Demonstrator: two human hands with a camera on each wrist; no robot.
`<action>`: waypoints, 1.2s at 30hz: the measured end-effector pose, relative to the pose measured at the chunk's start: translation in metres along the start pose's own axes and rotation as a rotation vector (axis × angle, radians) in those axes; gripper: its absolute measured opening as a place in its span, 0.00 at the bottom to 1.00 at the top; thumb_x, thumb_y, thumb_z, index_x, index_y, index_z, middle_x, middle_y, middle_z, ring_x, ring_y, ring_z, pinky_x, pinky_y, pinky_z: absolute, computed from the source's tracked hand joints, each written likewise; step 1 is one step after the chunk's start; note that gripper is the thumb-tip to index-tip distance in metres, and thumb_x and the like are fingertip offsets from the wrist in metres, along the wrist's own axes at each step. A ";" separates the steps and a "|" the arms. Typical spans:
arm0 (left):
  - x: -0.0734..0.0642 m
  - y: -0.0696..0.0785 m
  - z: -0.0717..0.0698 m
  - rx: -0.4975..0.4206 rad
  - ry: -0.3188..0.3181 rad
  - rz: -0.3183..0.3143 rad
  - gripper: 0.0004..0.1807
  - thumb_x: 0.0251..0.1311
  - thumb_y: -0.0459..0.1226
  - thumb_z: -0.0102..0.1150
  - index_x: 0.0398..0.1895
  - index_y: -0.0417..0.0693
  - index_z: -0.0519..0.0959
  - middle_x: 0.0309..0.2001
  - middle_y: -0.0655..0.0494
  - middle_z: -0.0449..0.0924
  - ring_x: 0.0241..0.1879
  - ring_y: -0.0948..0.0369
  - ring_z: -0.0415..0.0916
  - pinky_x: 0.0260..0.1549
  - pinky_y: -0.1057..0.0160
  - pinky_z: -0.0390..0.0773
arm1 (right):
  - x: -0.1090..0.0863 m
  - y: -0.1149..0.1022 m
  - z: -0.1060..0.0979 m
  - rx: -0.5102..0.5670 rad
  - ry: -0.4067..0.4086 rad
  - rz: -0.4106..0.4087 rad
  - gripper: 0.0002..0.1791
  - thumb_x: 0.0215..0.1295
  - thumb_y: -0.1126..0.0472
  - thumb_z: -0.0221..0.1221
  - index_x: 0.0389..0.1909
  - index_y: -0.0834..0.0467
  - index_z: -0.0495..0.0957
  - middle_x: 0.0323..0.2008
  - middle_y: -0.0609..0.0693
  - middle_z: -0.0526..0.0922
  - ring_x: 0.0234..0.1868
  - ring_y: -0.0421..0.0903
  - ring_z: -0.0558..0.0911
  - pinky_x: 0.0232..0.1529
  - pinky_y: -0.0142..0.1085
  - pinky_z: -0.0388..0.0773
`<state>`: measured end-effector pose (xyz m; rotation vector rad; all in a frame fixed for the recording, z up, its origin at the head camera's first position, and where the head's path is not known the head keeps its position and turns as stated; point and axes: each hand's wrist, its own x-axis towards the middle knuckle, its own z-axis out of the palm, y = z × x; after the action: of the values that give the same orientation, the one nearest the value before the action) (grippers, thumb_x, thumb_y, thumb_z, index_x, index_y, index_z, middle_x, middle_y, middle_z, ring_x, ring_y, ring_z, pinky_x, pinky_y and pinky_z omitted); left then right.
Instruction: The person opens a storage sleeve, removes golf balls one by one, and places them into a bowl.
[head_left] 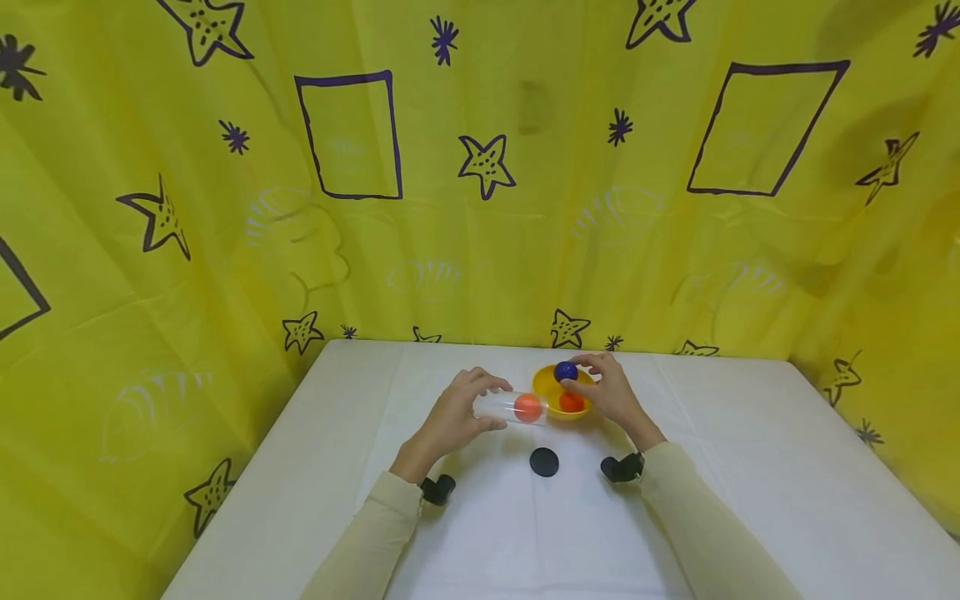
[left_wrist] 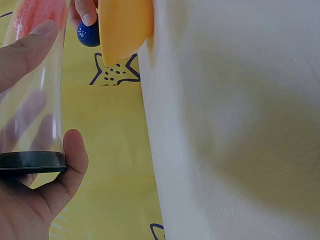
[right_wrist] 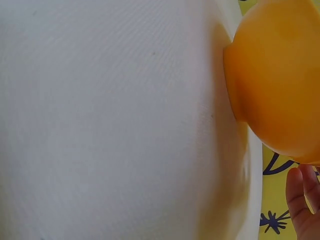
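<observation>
My left hand [head_left: 453, 408] holds a clear plastic tube [head_left: 491, 406] lying nearly sideways above the table, its far end near the bowl. A red-orange ball [head_left: 528, 408] sits inside toward that end. A black cap [left_wrist: 32, 161] closes the tube's other end in the left wrist view. My right hand [head_left: 613, 396] pinches a dark blue ball [head_left: 566, 372] between thumb and fingers, over the yellow bowl [head_left: 542, 385]. An orange ball [head_left: 572, 402] lies in the bowl. In the right wrist view the bowl hides most of my right hand.
A black disc [head_left: 543, 462] lies flat on the white-covered table [head_left: 480, 533], nearer to me than the bowl. A yellow curtain [head_left: 480, 242] with drawn stars and frames hangs behind the table and along both sides. Each wrist carries a black strapped device.
</observation>
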<state>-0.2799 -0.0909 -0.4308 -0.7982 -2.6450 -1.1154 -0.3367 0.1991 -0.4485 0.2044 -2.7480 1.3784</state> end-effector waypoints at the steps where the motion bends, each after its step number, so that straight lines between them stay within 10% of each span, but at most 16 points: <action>1: 0.000 0.000 0.000 0.000 0.001 -0.001 0.26 0.54 0.38 0.78 0.57 0.54 0.81 0.54 0.52 0.80 0.53 0.55 0.70 0.50 0.56 0.77 | 0.001 0.001 0.000 0.000 -0.003 0.006 0.28 0.68 0.49 0.67 0.64 0.56 0.76 0.64 0.64 0.66 0.67 0.65 0.65 0.63 0.59 0.72; 20: 0.000 0.002 0.000 -0.001 -0.001 -0.004 0.26 0.53 0.38 0.78 0.56 0.56 0.81 0.54 0.52 0.80 0.54 0.56 0.71 0.52 0.54 0.78 | 0.007 0.007 0.004 0.006 -0.031 0.044 0.28 0.67 0.47 0.67 0.63 0.55 0.76 0.64 0.64 0.66 0.69 0.65 0.63 0.65 0.60 0.71; 36: 0.001 -0.001 0.001 0.018 0.007 0.004 0.26 0.53 0.39 0.78 0.56 0.58 0.81 0.52 0.57 0.79 0.53 0.57 0.71 0.51 0.56 0.77 | -0.007 0.007 -0.010 -0.027 0.077 -0.117 0.22 0.72 0.53 0.63 0.60 0.61 0.79 0.62 0.64 0.73 0.62 0.63 0.69 0.59 0.53 0.74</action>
<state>-0.2806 -0.0904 -0.4315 -0.7942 -2.6423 -1.0904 -0.3313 0.2117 -0.4489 0.2986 -2.6442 1.2920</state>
